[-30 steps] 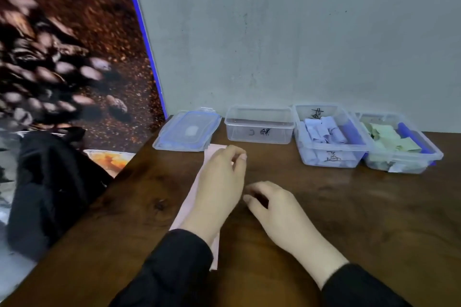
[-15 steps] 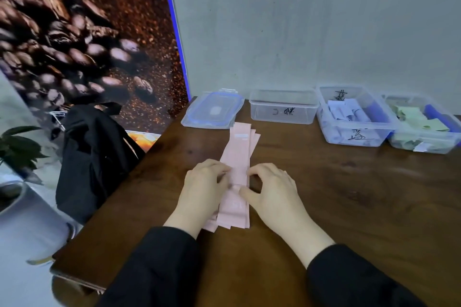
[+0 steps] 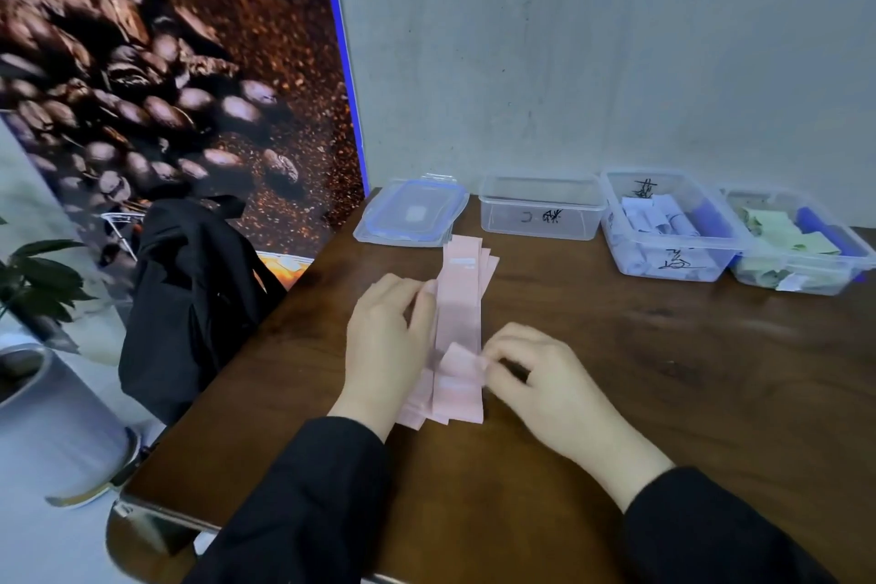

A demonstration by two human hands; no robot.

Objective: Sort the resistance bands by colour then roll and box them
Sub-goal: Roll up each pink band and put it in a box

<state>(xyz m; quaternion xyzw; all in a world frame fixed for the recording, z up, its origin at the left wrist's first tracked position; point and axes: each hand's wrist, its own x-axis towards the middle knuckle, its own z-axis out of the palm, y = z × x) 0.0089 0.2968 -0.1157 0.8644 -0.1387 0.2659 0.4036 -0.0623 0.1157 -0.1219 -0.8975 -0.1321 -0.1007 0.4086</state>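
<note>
A stack of pink resistance bands (image 3: 459,299) lies lengthwise on the wooden table (image 3: 663,394). My left hand (image 3: 388,346) rests on the stack's left edge, fingertips on the top band. My right hand (image 3: 540,379) pinches the near end of the top pink band, which is folded up and over. At the back stand three clear boxes: an empty one (image 3: 540,211), one with rolled lilac bands (image 3: 663,228), and one with green bands (image 3: 801,247).
A clear lid with a blue seal (image 3: 412,216) lies left of the empty box. A black bag (image 3: 189,299) hangs off the table's left side. A grey pot with a plant (image 3: 52,417) stands lower left. A grey wall (image 3: 616,62) backs the table.
The camera view shifted left and down. My hands moved onto the pink stack, and my right hand has lifted and folded the near end of the top band.
</note>
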